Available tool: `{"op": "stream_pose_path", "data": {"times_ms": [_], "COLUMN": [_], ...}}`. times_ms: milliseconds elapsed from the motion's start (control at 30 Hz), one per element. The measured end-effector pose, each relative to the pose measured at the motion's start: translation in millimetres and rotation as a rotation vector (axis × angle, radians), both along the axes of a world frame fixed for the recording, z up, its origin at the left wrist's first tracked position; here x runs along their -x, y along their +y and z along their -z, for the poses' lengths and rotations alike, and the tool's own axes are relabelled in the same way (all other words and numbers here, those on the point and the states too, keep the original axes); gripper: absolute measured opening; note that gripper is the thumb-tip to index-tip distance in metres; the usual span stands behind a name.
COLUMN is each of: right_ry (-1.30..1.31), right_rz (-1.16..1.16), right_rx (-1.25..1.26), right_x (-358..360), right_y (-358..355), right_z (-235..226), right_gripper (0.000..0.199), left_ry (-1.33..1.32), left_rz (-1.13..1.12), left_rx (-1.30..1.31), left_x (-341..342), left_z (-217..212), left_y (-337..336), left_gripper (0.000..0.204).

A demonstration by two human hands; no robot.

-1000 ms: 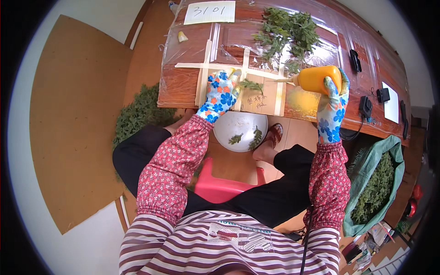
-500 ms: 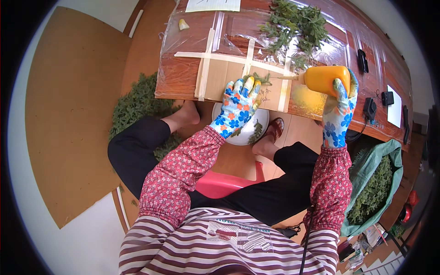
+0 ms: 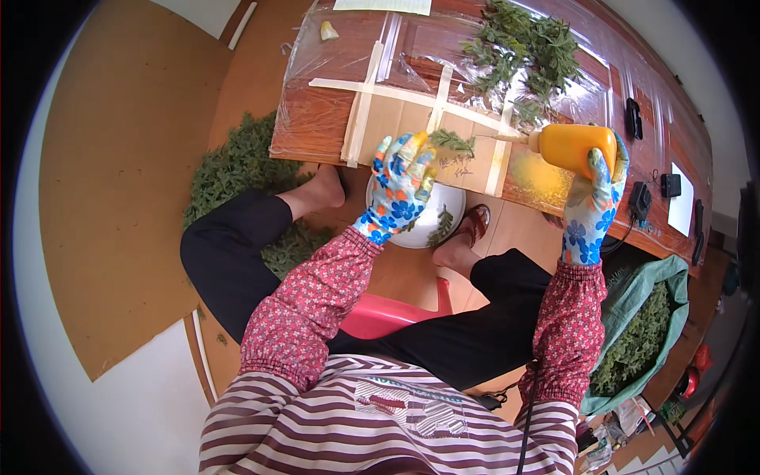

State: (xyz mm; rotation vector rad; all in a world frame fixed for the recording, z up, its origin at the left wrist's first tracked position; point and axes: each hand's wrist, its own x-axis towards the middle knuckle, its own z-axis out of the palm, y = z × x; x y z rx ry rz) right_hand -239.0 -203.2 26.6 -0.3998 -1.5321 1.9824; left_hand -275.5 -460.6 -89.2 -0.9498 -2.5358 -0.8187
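My left hand (image 3: pixel 402 176), in a flowered glove, has its thumb and fingers pinched at one end of a small green sprig (image 3: pixel 454 143). The sprig points right, over the cardboard sheet (image 3: pixel 388 120) taped to the table's near edge. In my right hand (image 3: pixel 594 186), gloved alike, is a yellow squeeze bottle (image 3: pixel 571 147), tipped on its side. Its thin nozzle (image 3: pixel 518 138) points left toward the sprig, with a gap between them. Yellow smears (image 3: pixel 545 172) mark the table's edge under the bottle.
Green sprigs lie heaped on the film-covered table (image 3: pixel 309 119). Below its edge stands a white basin (image 3: pixel 423 233) holding a few sprigs. More greenery (image 3: pixel 229 170) is piled on the floor at left. A green sack (image 3: pixel 673 317) of sprigs stands at right. Black devices (image 3: pixel 640 198) sit on the table's right.
My left hand has drawn back slightly to the left and turned, so more of the sprig shows. The bottle stays sideways in my right hand. The whole view has shifted a little.
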Motion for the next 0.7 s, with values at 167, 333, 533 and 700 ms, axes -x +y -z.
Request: {"op": "stream_pose_path", "data": {"times_ms": [167, 333, 533, 700], "right_ry": [-0.016, -0.025, -0.038, -0.061], "right_rz": [0.012, 0.009, 0.063, 0.108], "right_rx": [-0.016, -0.028, -0.068, -0.118], "right_x": [1, 0, -3, -4], "right_y": [1, 0, 3, 2], "right_z": [3, 0, 1, -6], "right_gripper": [0.048, 0.047, 0.045, 0.044], "left_ry": [-0.004, -0.086, -0.252, -0.214], "left_rz": [0.083, 0.083, 0.087, 0.104], "left_rx": [0.32, 0.359, 0.48, 0.436], "left_x": [-7, 10, 18, 23], "left_z": [-1, -9, -23, -15], "left_y": [26, 43, 52, 52], "left_gripper": [0.052, 0.06, 0.06, 0.064]}}
